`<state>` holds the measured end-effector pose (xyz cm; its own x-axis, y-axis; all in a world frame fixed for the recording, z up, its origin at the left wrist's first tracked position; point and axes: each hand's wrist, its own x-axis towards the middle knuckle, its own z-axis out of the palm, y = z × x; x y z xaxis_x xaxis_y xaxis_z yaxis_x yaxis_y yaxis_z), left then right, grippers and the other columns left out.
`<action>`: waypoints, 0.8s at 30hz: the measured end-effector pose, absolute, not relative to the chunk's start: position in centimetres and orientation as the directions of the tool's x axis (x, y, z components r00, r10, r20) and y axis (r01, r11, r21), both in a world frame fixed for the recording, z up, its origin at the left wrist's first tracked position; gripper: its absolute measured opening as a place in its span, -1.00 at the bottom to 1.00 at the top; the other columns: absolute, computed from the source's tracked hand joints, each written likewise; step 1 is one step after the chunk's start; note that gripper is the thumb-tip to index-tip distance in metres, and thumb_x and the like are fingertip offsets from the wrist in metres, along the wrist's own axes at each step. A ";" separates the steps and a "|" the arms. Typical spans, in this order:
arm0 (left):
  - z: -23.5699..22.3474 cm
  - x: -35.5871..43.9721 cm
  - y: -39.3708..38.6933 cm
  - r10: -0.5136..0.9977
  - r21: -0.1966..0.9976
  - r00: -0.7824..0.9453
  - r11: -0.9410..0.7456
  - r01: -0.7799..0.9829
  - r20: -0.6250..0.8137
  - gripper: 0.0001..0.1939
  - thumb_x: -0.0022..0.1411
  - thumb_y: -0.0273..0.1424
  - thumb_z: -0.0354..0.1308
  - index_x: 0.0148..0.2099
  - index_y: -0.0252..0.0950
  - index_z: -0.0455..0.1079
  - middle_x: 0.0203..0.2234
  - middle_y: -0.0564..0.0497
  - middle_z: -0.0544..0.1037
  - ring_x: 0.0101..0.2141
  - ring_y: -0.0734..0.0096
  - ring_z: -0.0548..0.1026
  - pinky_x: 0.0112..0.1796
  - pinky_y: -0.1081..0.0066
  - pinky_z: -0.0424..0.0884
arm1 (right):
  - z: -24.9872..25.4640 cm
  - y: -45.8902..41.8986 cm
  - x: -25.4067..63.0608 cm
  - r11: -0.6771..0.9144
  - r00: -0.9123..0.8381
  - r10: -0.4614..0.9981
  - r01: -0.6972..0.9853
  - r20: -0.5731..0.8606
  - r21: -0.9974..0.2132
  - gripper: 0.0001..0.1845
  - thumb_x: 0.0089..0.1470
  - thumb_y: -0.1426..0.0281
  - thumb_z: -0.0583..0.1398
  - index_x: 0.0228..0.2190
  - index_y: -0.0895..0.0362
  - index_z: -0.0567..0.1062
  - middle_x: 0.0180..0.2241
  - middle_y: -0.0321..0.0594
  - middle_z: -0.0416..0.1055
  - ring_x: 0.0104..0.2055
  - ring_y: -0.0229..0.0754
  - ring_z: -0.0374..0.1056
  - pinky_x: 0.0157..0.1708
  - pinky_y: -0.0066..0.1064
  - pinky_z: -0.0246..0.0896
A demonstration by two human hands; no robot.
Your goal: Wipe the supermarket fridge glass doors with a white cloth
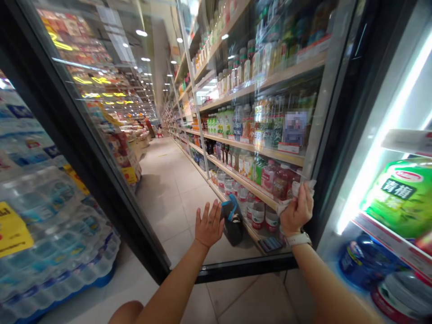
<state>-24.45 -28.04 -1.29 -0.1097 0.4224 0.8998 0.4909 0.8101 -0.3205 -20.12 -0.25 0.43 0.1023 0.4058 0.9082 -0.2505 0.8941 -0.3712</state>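
A glass door [168, 189] in a black frame [245, 269] stands open in front of me. My left hand [209, 225] lies flat on the lower part of the pane, its fingers stretched and holding nothing. Near the pane's lower right edge, my right hand [299, 213] presses a crumpled white cloth [297, 189] against the glass. Part of that cloth is hidden under the fingers, and whether it is cloth or paper I cannot tell. A pale watch [299, 238] is on my right wrist. Behind or reflected in the glass are shelves of bottled drinks [249, 173].
Right of the door is a lit cooler with a large green bottle [401, 193] and a blue bottle [364, 258]. Shrink-wrapped water bottles [57, 252] are stacked at left. A dark container [233, 229] with a blue strip shows through the pane, beside the lower shelf.
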 end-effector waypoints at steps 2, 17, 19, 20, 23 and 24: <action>-1.2 -24.4 -28.0 0.421 -0.321 -0.107 0.810 0.490 0.901 -0.33 0.26 -0.33 0.02 0.36 -0.33 -0.06 0.21 -0.15 0.25 0.31 0.25 -0.05 0.29 0.12 -0.23 | -0.1 -1.6 -20.3 0.891 0.075 0.403 -0.261 0.912 -0.372 -0.52 0.24 0.47 -0.04 0.18 0.21 0.28 0.15 0.10 0.28 0.22 0.05 0.18 0.17 0.09 0.12; -1.1 -24.6 -27.9 0.416 -0.318 -0.106 0.814 0.486 0.903 -0.33 0.26 -0.33 0.00 0.36 -0.33 -0.07 0.22 -0.15 0.23 0.31 0.24 -0.06 0.29 0.11 -0.22 | -8.0 -10.0 -20.0 0.875 -0.196 -0.287 -0.453 0.938 0.173 -0.51 0.18 0.63 -0.02 0.02 0.02 0.45 -0.06 -0.32 0.51 0.14 -0.23 0.30 0.26 -0.30 0.05; -1.0 -24.6 -27.9 0.417 -0.324 -0.094 0.811 0.486 0.904 -0.34 0.27 -0.33 0.00 0.36 -0.35 -0.07 0.22 -0.15 0.24 0.31 0.24 -0.07 0.29 0.11 -0.21 | -9.2 -10.8 -19.8 0.823 -0.203 -0.389 -0.515 0.898 0.240 -0.52 0.21 0.62 -0.04 0.01 0.02 0.45 -0.05 -0.35 0.51 0.11 -0.28 0.33 0.23 -0.36 0.10; -1.0 -24.6 -27.9 0.417 -0.327 -0.089 0.811 0.485 0.904 -0.34 0.27 -0.33 -0.01 0.36 -0.36 -0.06 0.21 -0.15 0.24 0.31 0.24 -0.07 0.29 0.10 -0.21 | -9.8 -11.1 -19.7 0.795 -0.201 -0.434 -0.544 0.878 0.269 -0.52 0.22 0.62 -0.06 0.01 0.02 0.45 -0.04 -0.36 0.50 0.10 -0.30 0.33 0.20 -0.39 0.13; -1.1 -24.5 -28.0 0.424 -0.338 -0.079 0.810 0.478 0.902 -0.36 0.28 -0.33 -0.03 0.35 -0.37 -0.06 0.21 -0.14 0.25 0.31 0.25 -0.07 0.29 0.11 -0.20 | -11.1 -11.7 -19.4 0.698 -0.178 -0.561 -0.627 0.808 0.347 -0.54 0.27 0.58 -0.09 -0.01 0.01 0.46 0.00 -0.41 0.47 0.10 -0.38 0.32 0.11 -0.50 0.22; -1.1 -24.5 -28.0 0.426 -0.340 -0.082 0.812 0.475 0.901 -0.36 0.28 -0.33 -0.03 0.35 -0.36 -0.05 0.21 -0.14 0.25 0.31 0.25 -0.07 0.29 0.11 -0.20 | -11.3 -11.8 -19.3 0.665 -0.168 -0.598 -0.650 0.784 0.369 -0.55 0.28 0.57 -0.09 -0.02 0.02 0.47 0.01 -0.41 0.46 0.10 -0.39 0.32 0.09 -0.51 0.24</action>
<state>-24.47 -28.00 -1.13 -0.0821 0.4258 0.9011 0.4746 0.8118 -0.3403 -19.32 -11.82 -11.27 -0.1675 -0.5982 0.7837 -0.6498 0.6648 0.3685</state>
